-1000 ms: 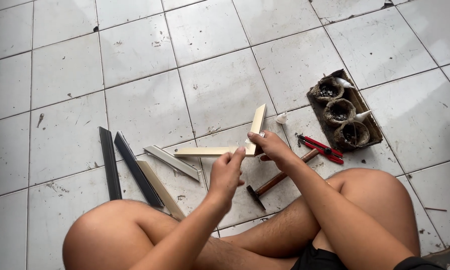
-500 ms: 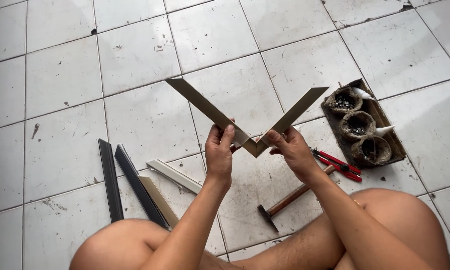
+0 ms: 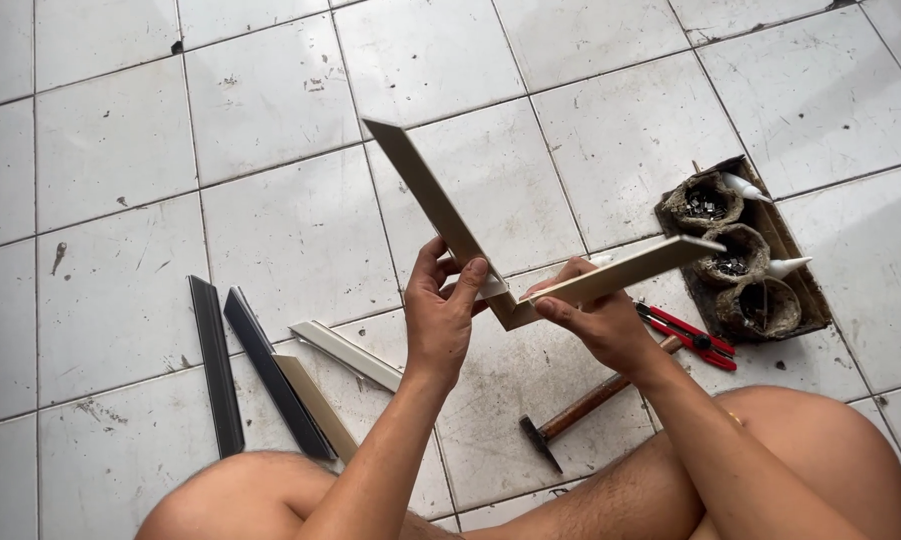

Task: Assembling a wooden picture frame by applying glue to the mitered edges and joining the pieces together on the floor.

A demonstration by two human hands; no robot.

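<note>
I sit on a white tiled floor and hold two pale moulding strips joined at a mitred corner into an L shape, lifted above the floor. My left hand point(image 3: 446, 310) grips the left strip point(image 3: 425, 195), which rises up and to the left. My right hand point(image 3: 595, 318) grips the right strip point(image 3: 635, 270), which runs out to the right. The two hands pinch either side of the corner joint point(image 3: 510, 310).
Two dark strips point(image 3: 240, 365) and two pale strips point(image 3: 345, 350) lie on the floor to the left. A hammer point(image 3: 575, 410) and red pliers point(image 3: 690, 335) lie by my right leg. A tray point(image 3: 805, 290) with three small pots and white tubes stands at right.
The joined strips came up off the floor into both hands. Since half a second ago they have turned, the right strip lying flatter and pointing right.
</note>
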